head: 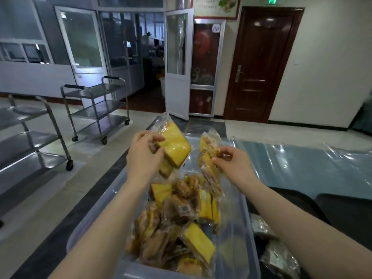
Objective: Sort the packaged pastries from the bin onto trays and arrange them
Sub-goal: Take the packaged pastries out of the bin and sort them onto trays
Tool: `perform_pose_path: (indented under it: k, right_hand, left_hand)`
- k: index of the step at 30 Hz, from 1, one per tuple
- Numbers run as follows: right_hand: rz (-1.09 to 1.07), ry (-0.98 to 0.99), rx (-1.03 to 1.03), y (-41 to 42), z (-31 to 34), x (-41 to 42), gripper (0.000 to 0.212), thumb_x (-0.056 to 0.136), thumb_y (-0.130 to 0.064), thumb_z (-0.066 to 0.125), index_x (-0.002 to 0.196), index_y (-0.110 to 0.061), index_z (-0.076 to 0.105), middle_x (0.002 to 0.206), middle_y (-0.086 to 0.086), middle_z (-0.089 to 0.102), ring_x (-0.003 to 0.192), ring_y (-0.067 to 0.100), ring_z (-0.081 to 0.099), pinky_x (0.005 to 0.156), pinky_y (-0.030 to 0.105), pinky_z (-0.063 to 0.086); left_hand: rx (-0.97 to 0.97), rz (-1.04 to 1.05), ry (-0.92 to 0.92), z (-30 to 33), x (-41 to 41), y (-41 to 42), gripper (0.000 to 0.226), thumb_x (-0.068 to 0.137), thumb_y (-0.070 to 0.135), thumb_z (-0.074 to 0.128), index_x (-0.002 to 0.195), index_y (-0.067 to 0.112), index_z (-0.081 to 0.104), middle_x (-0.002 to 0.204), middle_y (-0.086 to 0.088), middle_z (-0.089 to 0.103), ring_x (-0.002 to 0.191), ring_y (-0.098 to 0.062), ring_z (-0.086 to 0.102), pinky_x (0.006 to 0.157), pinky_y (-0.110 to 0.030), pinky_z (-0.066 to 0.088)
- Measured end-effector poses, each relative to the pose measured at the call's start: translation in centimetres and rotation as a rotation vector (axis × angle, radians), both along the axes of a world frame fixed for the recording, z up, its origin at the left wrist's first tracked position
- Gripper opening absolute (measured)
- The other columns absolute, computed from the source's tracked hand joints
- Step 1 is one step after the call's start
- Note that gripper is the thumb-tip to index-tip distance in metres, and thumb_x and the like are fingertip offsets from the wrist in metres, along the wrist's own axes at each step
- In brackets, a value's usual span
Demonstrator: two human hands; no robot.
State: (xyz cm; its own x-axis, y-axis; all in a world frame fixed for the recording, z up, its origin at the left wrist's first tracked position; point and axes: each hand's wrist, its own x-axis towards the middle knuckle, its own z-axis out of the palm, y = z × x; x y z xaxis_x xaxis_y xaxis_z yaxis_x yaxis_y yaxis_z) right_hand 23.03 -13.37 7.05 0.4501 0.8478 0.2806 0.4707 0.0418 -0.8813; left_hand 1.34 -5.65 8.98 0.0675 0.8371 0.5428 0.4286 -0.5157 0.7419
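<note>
- Our left hand point(144, 153) is raised above the bin point(239, 218), fingers and thumb curled round a yellow cake packet point(175, 146).
- Our right hand point(231, 162) pinches a second wrapped pastry point(209, 158) by its edge, letting it hang over the bin.
- The clear plastic bin holds a heap of loose packets point(181, 224), yellow slices mixed with brown buns.
- The yellow cake packet tilts, long axis running up-left to down-right; the second hangs nearly upright.
- Steel trolleys point(96, 109) stand well apart at left.

Pastries point(177, 224) in bin point(244, 224)
</note>
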Motion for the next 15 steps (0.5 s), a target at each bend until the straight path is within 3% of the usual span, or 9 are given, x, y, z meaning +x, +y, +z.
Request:
perform_pose_path:
  k: [3, 6, 8, 11, 13, 15]
  right_hand:
    - [-0.033, 0.1, 0.093, -2.2, 0.6, 3.1, 0.018, 0.084, -0.016, 0.072, 0.097, -0.027, 0.067, 0.096, -0.013, 0.067, 0.092, 0.001, 0.062, 0.078, 0.017, 0.048]
    - [-0.05, 0.143, 0.186, -5.1, 1.4, 7.0, 0.022, 0.088, -0.017, 0.066, 0.101, -0.033, 0.061, 0.1, -0.014, 0.065, 0.092, -0.003, 0.06, 0.074, 0.014, 0.045]
    - [-0.042, 0.19, 0.234, -7.6, 1.8, 10.2, 0.025, 0.089, -0.015, 0.063, 0.098, -0.037, 0.056, 0.1, -0.015, 0.063, 0.093, -0.002, 0.06, 0.076, 0.015, 0.045]
    - [-0.071, 0.168, 0.215, -11.9, 1.1, 15.8, 0.027, 0.091, -0.014, 0.061, 0.104, -0.037, 0.051, 0.102, -0.018, 0.06, 0.09, -0.01, 0.058, 0.071, 0.007, 0.043]
    - [-0.116, 0.106, 0.194, -15.1, -0.5, 20.0, 0.029, 0.091, -0.013, 0.061, 0.106, -0.035, 0.051, 0.1, -0.02, 0.06, 0.087, -0.016, 0.056, 0.07, 0.004, 0.043]
    - [-0.175, 0.09, 0.136, -18.4, -2.5, 24.1, 0.027, 0.091, -0.012, 0.062, 0.108, -0.03, 0.053, 0.099, -0.018, 0.061, 0.09, -0.011, 0.058, 0.077, 0.01, 0.045]
  left_hand:
    - [-0.002, -0.068, -0.083, 1.3, 3.5, -2.4, 0.031, 0.078, 0.014, 0.071, 0.087, 0.041, 0.059, 0.107, 0.017, 0.052, 0.085, 0.003, 0.055, 0.072, -0.013, 0.039]
    - [-0.086, -0.189, -0.224, 2.0, 7.8, -5.2, 0.043, 0.08, 0.015, 0.07, 0.109, 0.042, 0.054, 0.114, 0.019, 0.054, 0.1, -0.006, 0.058, 0.079, -0.023, 0.049]
    - [-0.175, -0.258, -0.305, 2.3, 11.3, -7.3, 0.066, 0.079, 0.015, 0.073, 0.125, 0.05, 0.04, 0.117, 0.02, 0.049, 0.103, -0.003, 0.056, 0.079, -0.028, 0.05]
    - [-0.256, -0.326, -0.33, 1.5, 17.6, -11.1, 0.076, 0.073, 0.017, 0.078, 0.125, 0.053, 0.035, 0.11, 0.027, 0.046, 0.095, 0.012, 0.053, 0.074, -0.025, 0.047]
    - [-0.366, -0.375, -0.346, -0.1, 22.3, -13.5, 0.068, 0.072, 0.018, 0.079, 0.122, 0.046, 0.042, 0.113, 0.015, 0.055, 0.095, -0.002, 0.06, 0.075, -0.029, 0.051]
    - [-0.494, -0.439, -0.352, -2.2, 26.8, -16.0, 0.057, 0.073, 0.016, 0.078, 0.113, 0.043, 0.047, 0.114, 0.001, 0.06, 0.093, -0.015, 0.064, 0.071, -0.032, 0.054]
